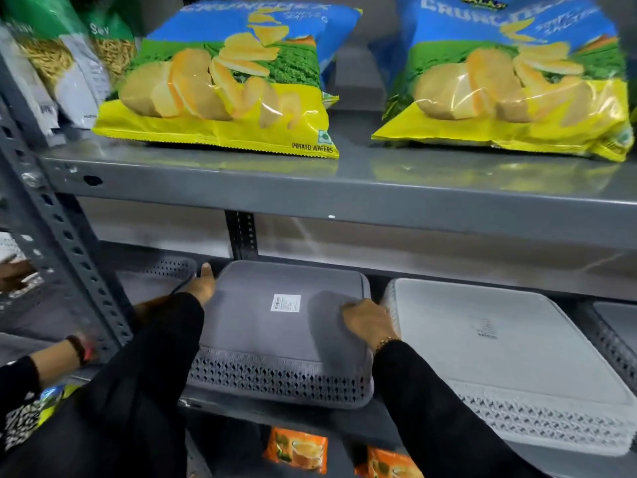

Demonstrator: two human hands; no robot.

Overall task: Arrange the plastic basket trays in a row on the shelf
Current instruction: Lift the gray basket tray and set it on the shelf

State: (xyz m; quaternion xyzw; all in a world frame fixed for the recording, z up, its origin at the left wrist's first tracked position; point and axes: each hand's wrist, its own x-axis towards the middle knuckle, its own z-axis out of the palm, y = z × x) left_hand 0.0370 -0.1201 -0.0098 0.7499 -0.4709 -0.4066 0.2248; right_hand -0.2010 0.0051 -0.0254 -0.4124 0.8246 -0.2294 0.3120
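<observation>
Reading "POTATO WAFFERS" on chip bag (220, 88) upper centre; second chip bag (510, 88) upper right; green "Sev" packs (110, 39) upper left. Grey basket tray (282, 326) upside down on lower shelf (344, 419) at centre, long axis running front to back (barcode sticker (286, 302) on base). Left hand (203, 284) and right hand (368, 322) clasp its sides. White tray (499, 357) just right, also inverted. Grey metal rack.

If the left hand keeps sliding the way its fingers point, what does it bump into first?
Probably the dark upright post at the back of the shelf. The left hand points backward along the grey tray's left edge; the gap ahead looks free until there, though depth is hard to judge.
</observation>
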